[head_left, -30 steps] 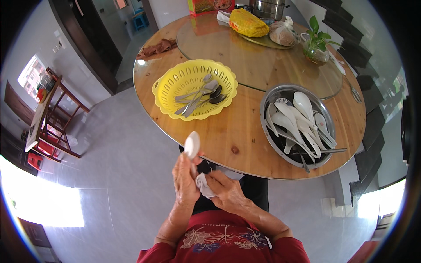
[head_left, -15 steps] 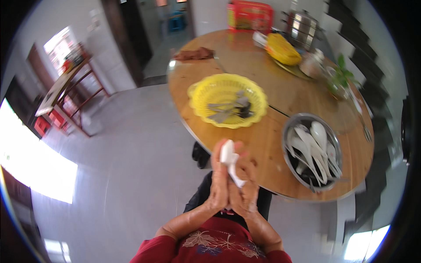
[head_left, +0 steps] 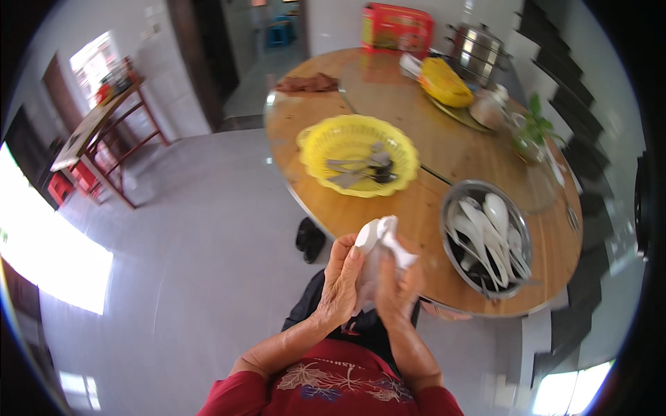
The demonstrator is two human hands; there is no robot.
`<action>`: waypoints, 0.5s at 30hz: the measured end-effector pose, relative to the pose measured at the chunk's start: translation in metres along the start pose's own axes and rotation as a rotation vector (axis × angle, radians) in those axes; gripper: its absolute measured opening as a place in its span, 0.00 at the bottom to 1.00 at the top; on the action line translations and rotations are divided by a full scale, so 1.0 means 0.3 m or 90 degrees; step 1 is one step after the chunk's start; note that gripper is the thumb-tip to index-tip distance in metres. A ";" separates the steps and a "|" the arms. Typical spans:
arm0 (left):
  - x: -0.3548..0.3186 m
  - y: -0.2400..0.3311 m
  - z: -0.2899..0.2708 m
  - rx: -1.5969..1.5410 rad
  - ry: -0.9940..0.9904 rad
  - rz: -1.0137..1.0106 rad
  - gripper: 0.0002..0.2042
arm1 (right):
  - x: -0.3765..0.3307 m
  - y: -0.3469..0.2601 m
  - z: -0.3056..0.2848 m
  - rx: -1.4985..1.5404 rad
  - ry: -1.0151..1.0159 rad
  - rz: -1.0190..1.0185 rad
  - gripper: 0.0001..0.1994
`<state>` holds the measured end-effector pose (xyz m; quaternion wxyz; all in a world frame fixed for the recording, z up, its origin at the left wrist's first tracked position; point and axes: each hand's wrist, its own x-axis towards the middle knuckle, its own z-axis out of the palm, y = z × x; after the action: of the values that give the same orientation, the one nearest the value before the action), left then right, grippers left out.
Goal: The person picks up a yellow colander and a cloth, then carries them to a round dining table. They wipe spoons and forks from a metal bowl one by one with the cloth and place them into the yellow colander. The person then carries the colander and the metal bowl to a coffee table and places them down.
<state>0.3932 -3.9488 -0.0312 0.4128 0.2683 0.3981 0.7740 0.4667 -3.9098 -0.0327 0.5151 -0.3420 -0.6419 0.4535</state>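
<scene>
My left hand [head_left: 338, 288] is closed on a white soup spoon [head_left: 366, 238], its rounded end pointing up. A white tissue [head_left: 368, 281] lies against the spoon, gripped by my right hand [head_left: 397, 295], which is blurred by motion. Just beyond my hands a yellow openwork plastic basket [head_left: 312, 156] stands on the round wooden table [head_left: 430, 215], with several metal spoons and other cutlery [head_left: 364, 166] in it. To the right sits a steel bowl [head_left: 447, 243] holding several white soup spoons [head_left: 489, 232] and some metal pieces.
Along the far edge are a brown cloth [head_left: 309, 83], a red box [head_left: 399, 29] and a steel pot [head_left: 477, 52]. A yellow package [head_left: 444, 80] rests on a plate, near a glass jar with a plant [head_left: 533, 135]. A wooden bench [head_left: 87, 139] stands at the left.
My hands have parted slightly from their pressed-together hold. The tissue now shows spread between them, and my right hand has moved up against the spoon. The view has shifted slightly.
</scene>
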 end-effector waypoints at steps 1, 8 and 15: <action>-0.012 0.001 0.032 0.040 -0.016 -0.021 0.16 | 0.004 0.034 0.017 0.035 -0.001 0.025 0.12; 0.058 0.025 0.030 0.156 -0.004 0.056 0.19 | -0.059 0.066 0.033 -0.074 -0.093 -0.138 0.23; 0.243 0.083 0.061 0.144 -0.098 0.021 0.07 | -0.119 0.128 -0.183 0.027 -0.300 -0.040 0.20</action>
<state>0.3587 -3.8881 0.0057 0.3967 0.3780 0.4457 0.7079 0.5274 -3.9157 -0.0778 0.3717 -0.1955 -0.7453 0.5178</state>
